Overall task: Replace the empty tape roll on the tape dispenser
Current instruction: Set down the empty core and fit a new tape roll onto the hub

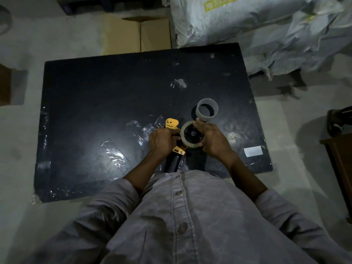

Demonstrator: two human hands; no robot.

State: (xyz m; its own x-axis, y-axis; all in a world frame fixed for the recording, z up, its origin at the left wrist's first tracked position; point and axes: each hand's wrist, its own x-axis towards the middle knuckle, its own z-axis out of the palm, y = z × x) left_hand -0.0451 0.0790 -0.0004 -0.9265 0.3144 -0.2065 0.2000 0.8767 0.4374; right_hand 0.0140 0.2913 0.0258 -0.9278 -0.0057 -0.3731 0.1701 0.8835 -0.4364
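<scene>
- One tape dispenser (172,125), yellow and black, held above the near middle of the dark tabletop (95,96); black handle pointing back toward the person's shirt.
- One tape roll (191,134), seated on the black hub of the dispenser, flat face turned up toward the camera.
- One empty core (207,110), grey, lying apart from the dispenser on the tabletop, just beyond the right fingertips; open end tilted up.
- Left hand (161,139): grip clenched around the dispenser frame, just beside the roll, covering the middle of the yellow body.
- Right hand (211,137): grip closed on the outer rim of the tape roll, fingers (199,124) at the far edge, thumb at the near edge.
- Two forearms visible, both with grey sleeves rolled up.
- Several crumpled patches of clear film (114,155) stuck to the tabletop left of the hands.
- One white label (253,151) near the right near corner of the tabletop.
- One cardboard box (141,35) beyond the far edge.
- Grey plastic sacks (266,25) piled at the far right; count cannot be told.
</scene>
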